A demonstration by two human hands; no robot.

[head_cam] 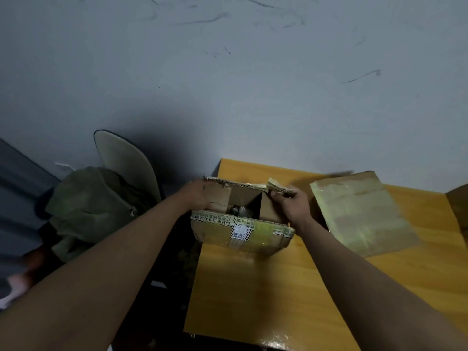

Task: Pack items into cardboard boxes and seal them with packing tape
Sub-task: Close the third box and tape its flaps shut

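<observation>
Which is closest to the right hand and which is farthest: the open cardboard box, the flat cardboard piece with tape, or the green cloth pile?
1. Open cardboard box: right hand grips its far flap.
2. Flat taped cardboard piece: right, on the table.
3. Green cloth pile: far left.

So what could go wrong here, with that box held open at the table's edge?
The box sits at the table's left corner, partly past the edge, so a push from either hand could tip it off. Its flaps are worn, with old tape peeling where the right hand pinches; that flap might tear. The left hand holds the far left flap, and something dark lies inside, too dim to identify, which could spill if the box falls.
</observation>
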